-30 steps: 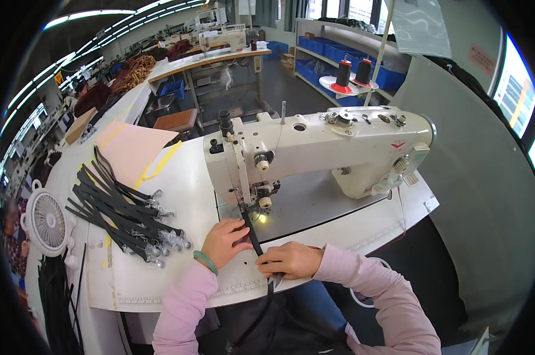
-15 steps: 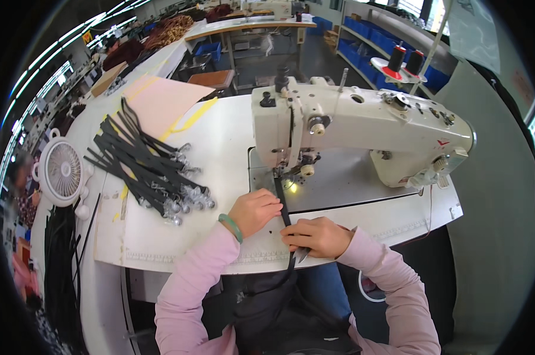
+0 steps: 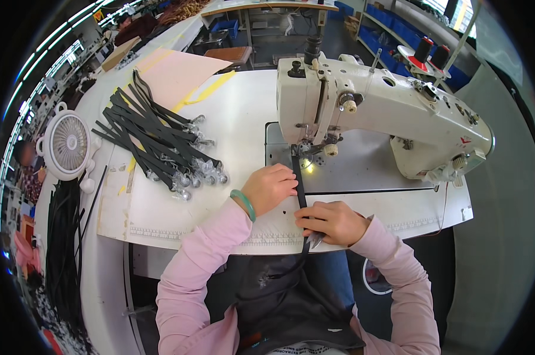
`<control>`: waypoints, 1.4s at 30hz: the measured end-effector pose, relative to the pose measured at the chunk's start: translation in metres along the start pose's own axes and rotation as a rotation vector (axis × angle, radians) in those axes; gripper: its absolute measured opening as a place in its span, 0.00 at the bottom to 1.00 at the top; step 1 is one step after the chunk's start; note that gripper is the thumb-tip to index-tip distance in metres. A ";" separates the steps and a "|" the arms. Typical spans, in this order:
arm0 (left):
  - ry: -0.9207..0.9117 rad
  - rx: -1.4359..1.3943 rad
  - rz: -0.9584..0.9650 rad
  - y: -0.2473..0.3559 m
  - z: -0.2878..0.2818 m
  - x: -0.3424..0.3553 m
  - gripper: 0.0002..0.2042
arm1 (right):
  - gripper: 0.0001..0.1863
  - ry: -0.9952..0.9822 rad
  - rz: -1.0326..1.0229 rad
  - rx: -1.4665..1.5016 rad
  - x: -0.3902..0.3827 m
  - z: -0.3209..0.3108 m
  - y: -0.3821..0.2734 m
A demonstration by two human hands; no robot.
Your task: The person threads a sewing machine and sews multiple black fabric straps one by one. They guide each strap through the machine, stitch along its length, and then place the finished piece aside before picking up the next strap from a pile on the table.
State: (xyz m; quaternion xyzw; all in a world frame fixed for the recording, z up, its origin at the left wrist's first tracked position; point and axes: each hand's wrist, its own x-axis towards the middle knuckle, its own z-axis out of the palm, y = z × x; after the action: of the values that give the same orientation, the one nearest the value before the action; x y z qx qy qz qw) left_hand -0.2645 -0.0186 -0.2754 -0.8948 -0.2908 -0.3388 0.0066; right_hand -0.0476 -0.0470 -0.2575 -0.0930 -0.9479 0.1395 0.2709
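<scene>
A narrow black strap (image 3: 299, 188) runs from under the presser foot of a white sewing machine (image 3: 362, 97) toward me and over the table's front edge. My left hand (image 3: 271, 188) is closed at the strap's left side, fingertips on it just before the metal plate. Nearer the edge, my right hand (image 3: 334, 223) pinches the strap from the right. A small silvery pointed piece (image 3: 315, 239) sticks out beneath that hand; I cannot make out its kind. The strap's loose tail (image 3: 288, 271) hangs over my dark apron, with something clear and shiny at its end.
Left of my hands lies a pile of black straps (image 3: 155, 133) with clear-wrapped ends. A white fan (image 3: 68, 145) stands at the far left above hanging black strips (image 3: 63, 248). Pink sheet material (image 3: 176, 74) lies behind the pile. Thread spools (image 3: 422, 49) stand behind the machine.
The whole view has shifted, so the table and machine sit higher and farther right. Both hands keep their places on the strap. More of its hanging tail shows now.
</scene>
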 end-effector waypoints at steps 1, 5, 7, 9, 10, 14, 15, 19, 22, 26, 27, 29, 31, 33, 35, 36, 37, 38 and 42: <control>-0.004 0.004 -0.013 -0.001 0.000 0.000 0.11 | 0.14 -0.002 -0.003 -0.003 0.000 0.000 0.000; -0.015 0.009 -0.067 -0.001 0.000 -0.001 0.13 | 0.14 -0.017 0.010 -0.012 0.000 0.000 -0.001; -0.023 -0.001 -0.089 -0.002 -0.001 -0.002 0.14 | 0.13 -0.013 0.008 -0.004 0.000 0.000 -0.001; -0.033 -0.016 -0.103 -0.003 0.000 -0.003 0.14 | 0.13 -0.018 0.002 -0.001 0.000 0.000 -0.001; -0.024 -0.006 -0.097 -0.003 0.000 -0.003 0.14 | 0.12 -0.024 -0.003 -0.002 0.000 -0.001 -0.001; -0.010 0.018 -0.090 -0.002 0.001 -0.001 0.15 | 0.12 -0.009 -0.001 0.019 -0.001 0.000 -0.001; -0.013 0.021 -0.092 -0.002 0.000 -0.001 0.15 | 0.12 -0.017 0.002 0.022 0.000 -0.001 -0.001; -0.023 0.008 -0.109 -0.001 -0.002 0.000 0.16 | 0.11 -0.018 0.018 0.027 0.001 -0.001 -0.002; -0.019 0.023 -0.109 -0.001 -0.002 -0.001 0.16 | 0.11 -0.021 0.014 0.019 0.001 -0.001 -0.003; -0.022 0.034 -0.112 0.000 -0.002 0.000 0.16 | 0.11 -0.028 0.018 0.028 0.001 -0.001 -0.003; -0.020 0.038 -0.109 0.000 -0.002 0.000 0.17 | 0.11 -0.024 0.015 0.027 0.001 -0.001 -0.003; -0.026 0.039 -0.122 0.000 -0.002 -0.001 0.17 | 0.11 -0.016 0.009 0.026 0.002 -0.001 -0.003; -0.027 0.049 -0.122 -0.001 -0.002 -0.002 0.17 | 0.10 -0.025 0.014 0.026 0.002 -0.001 -0.003; -0.024 0.067 -0.108 -0.002 0.000 -0.002 0.17 | 0.10 -0.028 0.017 0.023 0.002 -0.001 -0.003; -0.040 0.049 -0.137 -0.002 -0.001 -0.002 0.18 | 0.11 -0.026 0.019 0.014 0.001 -0.001 -0.004; -0.048 0.040 -0.150 -0.001 -0.002 0.000 0.18 | 0.11 -0.009 0.017 0.023 0.001 -0.001 -0.003; -0.049 0.046 -0.149 0.000 -0.002 0.000 0.19 | 0.11 0.007 0.016 0.031 -0.001 0.000 -0.002; -0.049 0.050 -0.148 0.000 -0.003 0.001 0.19 | 0.12 0.024 0.016 0.040 -0.002 0.000 -0.002; -0.040 0.065 -0.158 -0.001 -0.002 -0.002 0.20 | 0.14 -0.032 -0.028 0.082 -0.013 0.000 -0.010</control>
State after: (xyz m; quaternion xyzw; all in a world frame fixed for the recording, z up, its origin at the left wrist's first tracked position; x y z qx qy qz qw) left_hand -0.2676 -0.0196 -0.2751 -0.8751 -0.3712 -0.3105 0.0031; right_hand -0.0379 -0.0594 -0.2603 -0.0666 -0.9468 0.1758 0.2611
